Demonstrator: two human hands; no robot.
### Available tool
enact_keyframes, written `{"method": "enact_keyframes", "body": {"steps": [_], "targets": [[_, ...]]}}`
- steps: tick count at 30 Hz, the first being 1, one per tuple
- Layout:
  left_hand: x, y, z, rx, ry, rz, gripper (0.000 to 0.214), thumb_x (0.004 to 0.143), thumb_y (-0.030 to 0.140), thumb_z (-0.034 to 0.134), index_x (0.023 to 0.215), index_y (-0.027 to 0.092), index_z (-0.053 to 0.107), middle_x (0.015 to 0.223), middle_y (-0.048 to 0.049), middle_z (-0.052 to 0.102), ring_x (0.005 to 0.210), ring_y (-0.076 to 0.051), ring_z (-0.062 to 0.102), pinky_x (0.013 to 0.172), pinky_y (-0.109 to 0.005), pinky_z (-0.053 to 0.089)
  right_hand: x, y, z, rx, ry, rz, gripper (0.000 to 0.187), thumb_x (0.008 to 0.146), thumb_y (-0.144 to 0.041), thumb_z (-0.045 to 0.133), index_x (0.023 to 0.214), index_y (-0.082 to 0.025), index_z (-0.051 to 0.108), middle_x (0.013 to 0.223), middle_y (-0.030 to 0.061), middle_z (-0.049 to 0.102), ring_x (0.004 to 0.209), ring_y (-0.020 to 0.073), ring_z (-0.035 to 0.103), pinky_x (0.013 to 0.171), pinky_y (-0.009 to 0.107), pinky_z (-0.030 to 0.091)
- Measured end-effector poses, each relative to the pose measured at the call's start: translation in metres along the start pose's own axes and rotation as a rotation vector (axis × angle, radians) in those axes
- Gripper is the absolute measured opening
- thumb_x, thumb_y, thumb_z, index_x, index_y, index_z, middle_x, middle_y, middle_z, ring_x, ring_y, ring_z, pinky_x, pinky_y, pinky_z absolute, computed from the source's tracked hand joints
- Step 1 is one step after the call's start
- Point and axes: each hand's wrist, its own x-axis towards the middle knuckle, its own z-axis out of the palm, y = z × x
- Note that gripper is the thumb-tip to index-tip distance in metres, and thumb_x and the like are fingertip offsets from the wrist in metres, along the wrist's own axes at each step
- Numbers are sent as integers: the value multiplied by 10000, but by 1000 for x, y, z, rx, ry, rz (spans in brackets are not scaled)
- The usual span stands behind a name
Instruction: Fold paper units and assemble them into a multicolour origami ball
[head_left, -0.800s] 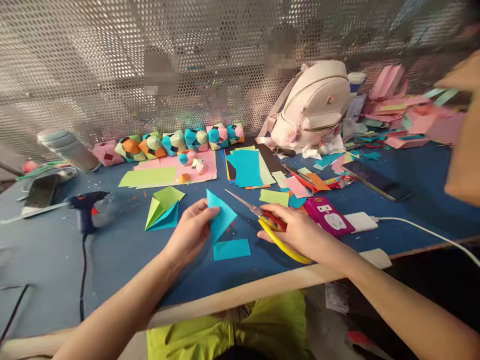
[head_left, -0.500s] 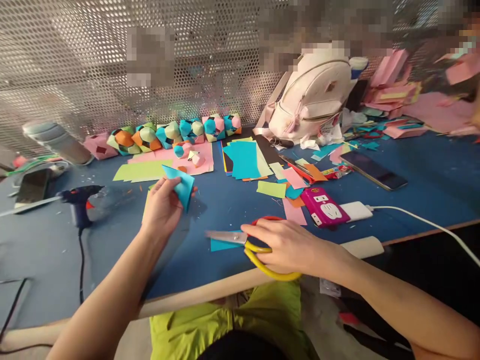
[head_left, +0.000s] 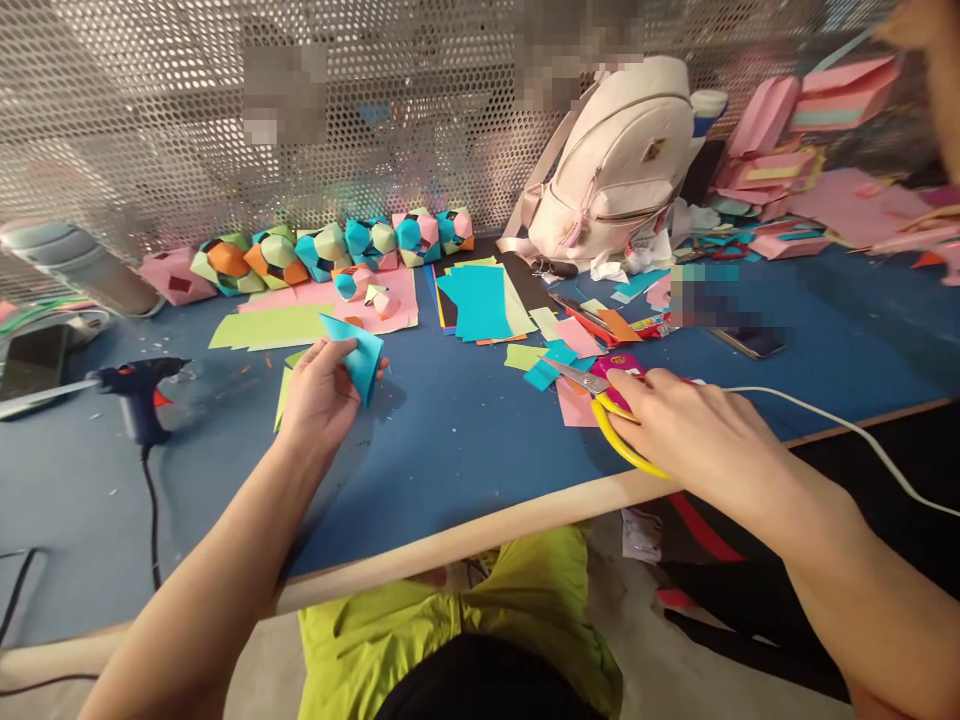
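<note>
A folded piece of blue paper (head_left: 365, 358) is pinched between the thumb and fingers of my left hand (head_left: 322, 390), held above the blue tabletop. My right hand (head_left: 686, 420) grips scissors (head_left: 581, 375) with a yellow handle, their blades pointing left. Under the blade tips lies a blue paper scrap (head_left: 551, 370), among yellow-green, pink and orange scraps. A magenta power adapter (head_left: 619, 365) is partly hidden behind my right hand and the scissors.
To the left lies a glue gun (head_left: 142, 395), near a phone (head_left: 34, 365) and a tumbler (head_left: 82, 265). Several folded paper balls (head_left: 322, 250) line the mesh wall. Blue sheets (head_left: 480, 305), a cream backpack (head_left: 622, 165) and a second phone (head_left: 750, 340) sit farther back. Another person's hand (head_left: 926, 40) shows top right.
My right hand and the scissors have moved right and away from me. The blue scrap that lay near the front edge is now among the other scraps. My left hand keeps the folded paper.
</note>
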Motion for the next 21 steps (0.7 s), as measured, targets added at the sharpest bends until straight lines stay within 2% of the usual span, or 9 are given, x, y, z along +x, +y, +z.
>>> {"method": "enact_keyframes", "body": {"steps": [2,4,7,11,14,16,21], "targets": [[-1,-1,1,4,-7,-9,118,632,122,661,685,157,562,572,25,653,496,-152,659,472,-214,544,-3,-4,-2,-14,20,-2,318,917,-317,438,1158,-182,596,894,108,687,605,231,651,469,280,261],[-1,-2,2,10,-18,-17,116,630,113,656,693,159,569,566,29,650,492,-154,654,464,-224,546,-2,-11,0,19,37,-68,383,918,-322,440,1270,-205,535,957,98,697,663,230,666,490,279,304],[0,-5,1,17,-38,-15,105,633,103,649,681,156,572,552,31,641,476,-139,639,476,-222,550,8,-19,6,45,-27,-123,438,925,-311,418,1338,-177,479,1007,120,698,712,236,679,523,278,359],[3,-9,-1,42,-46,-11,96,639,113,657,674,153,577,557,23,640,484,-134,640,483,-213,546,24,-16,6,16,-127,-20,343,925,-290,392,1116,-114,616,933,178,697,771,302,697,545,296,403],[4,-11,-1,46,-39,-17,100,636,117,661,668,151,572,570,19,641,487,-133,640,489,-220,547,27,-13,-3,42,-202,77,338,926,-270,363,995,-93,643,879,204,699,808,338,701,566,315,432],[3,-12,-1,53,-51,-19,110,631,124,667,673,151,569,570,23,635,494,-138,644,503,-231,553,27,-16,-9,93,-226,62,328,921,-273,367,996,-113,643,877,191,707,827,345,702,584,324,446],[3,-17,-2,100,-79,-37,151,625,161,677,703,155,549,576,22,627,524,-164,662,487,-237,536,35,-32,-14,191,-233,-88,318,918,-302,389,956,-127,651,844,179,713,817,335,703,616,328,464]]}}
